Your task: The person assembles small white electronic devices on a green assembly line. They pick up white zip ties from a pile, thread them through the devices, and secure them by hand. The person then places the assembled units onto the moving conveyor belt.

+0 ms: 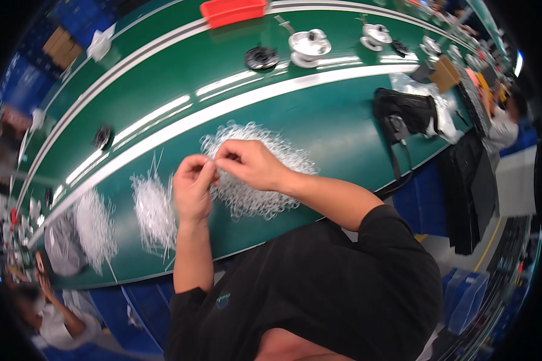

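My left hand point(193, 185) and my right hand point(252, 163) meet fingertip to fingertip above the green table. Both are pinched closed, and whatever lies between the fingers is too small to make out. Under and behind my right hand spreads a large heap of white looped cable ties point(253, 201). Just left of my left hand lies a bundle of straight white cable ties point(152, 207), a few ends sticking out. Farther left is another pile of thin white ties point(95, 228).
A grey bag point(65, 246) lies at the table's left end; a black bag point(406, 111) sits at the right. Beyond a white rail, a green conveyor carries silver parts point(309, 48), black round parts point(261, 58) and a red bin point(232, 12). Other people work at both sides.
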A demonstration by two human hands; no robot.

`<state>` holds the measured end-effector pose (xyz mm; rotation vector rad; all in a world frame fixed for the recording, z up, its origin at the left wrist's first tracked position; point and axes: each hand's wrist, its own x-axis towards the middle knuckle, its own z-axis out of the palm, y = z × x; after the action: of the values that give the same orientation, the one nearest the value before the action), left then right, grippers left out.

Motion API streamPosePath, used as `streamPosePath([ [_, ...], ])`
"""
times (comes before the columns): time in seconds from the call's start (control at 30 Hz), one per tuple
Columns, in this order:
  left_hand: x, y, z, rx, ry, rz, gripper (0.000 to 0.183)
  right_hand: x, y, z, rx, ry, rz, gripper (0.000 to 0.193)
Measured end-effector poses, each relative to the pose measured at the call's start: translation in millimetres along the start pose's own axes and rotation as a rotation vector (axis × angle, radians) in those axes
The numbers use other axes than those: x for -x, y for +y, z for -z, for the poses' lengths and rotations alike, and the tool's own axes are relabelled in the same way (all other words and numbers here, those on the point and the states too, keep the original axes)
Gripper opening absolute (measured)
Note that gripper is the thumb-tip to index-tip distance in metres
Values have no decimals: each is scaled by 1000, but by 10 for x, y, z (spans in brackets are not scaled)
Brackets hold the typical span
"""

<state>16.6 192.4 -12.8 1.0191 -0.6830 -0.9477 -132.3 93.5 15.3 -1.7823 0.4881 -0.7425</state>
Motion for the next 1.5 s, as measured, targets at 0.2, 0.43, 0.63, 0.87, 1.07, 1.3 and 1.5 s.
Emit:
streamPosePath([
  [0.2, 29, -67, 74, 17, 31, -15, 10, 31, 33, -90, -130, -98, -242, 13],
  [0.43, 7, -110, 43, 7, 185, -67, 14, -9, 17, -94, 342, 28, 156, 17],
  [0.63, 46, -144, 41, -15, 156, -60, 12, -133, -19, -224, 213, 139, 223, 24],
  [0.87, 33, -139, 51, 17, 166, -75, 13, -143, 8, -271, 379, 128, 323, 7],
  [1.07, 31, -119, 69, 9, 172, -90, 13, -134, 17, -272, 352, 115, 291, 6],
  [1.3, 37, -120, 57, 13, 168, -75, 12, -130, 11, -265, 345, 129, 291, 6],
  [1.5, 19, -136, 79, 0, 169, -71, 13, -132, 22, -263, 356, 120, 278, 6],
])
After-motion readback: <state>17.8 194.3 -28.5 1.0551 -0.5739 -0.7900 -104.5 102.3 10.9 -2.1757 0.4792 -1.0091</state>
